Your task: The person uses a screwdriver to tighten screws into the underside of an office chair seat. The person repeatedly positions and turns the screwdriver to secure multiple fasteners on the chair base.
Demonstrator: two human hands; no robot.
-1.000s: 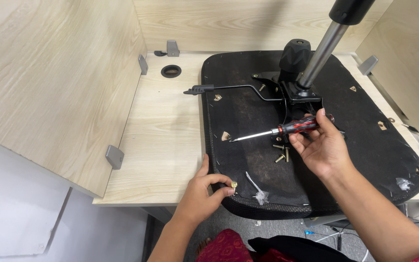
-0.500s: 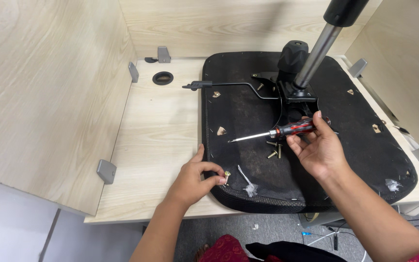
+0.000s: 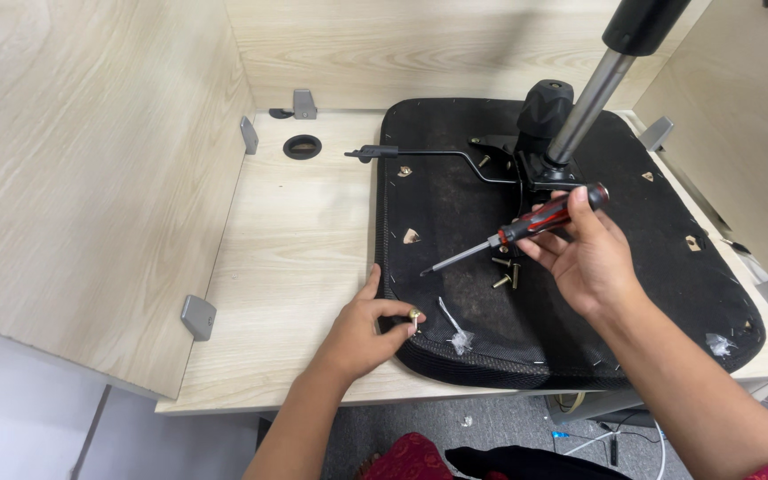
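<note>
An upturned black chair seat (image 3: 633, 293) lies on a light wooden desk (image 3: 304, 258), with its black mechanism (image 3: 535, 151) and a chrome gas cylinder (image 3: 593, 93) rising from the middle. My right hand (image 3: 584, 258) holds a red and black screwdriver (image 3: 526, 227), its tip pointing left above the seat. My left hand (image 3: 366, 329) rests at the seat's near left edge, its fingers pinching a small brass bolt (image 3: 414, 314). Several loose bolts (image 3: 504, 271) lie on the seat just under the screwdriver.
Wooden partition panels stand to the left (image 3: 91, 178), back and right of the desk, fixed with grey brackets (image 3: 197, 316). A round cable hole (image 3: 301, 146) sits at the back left. A black lever (image 3: 420, 153) sticks out left from the mechanism. Cables lie on the floor below.
My left hand has slid slightly along the seat's near left edge and now pinches a brass bolt. My right hand keeps the screwdriver in much the same place.
</note>
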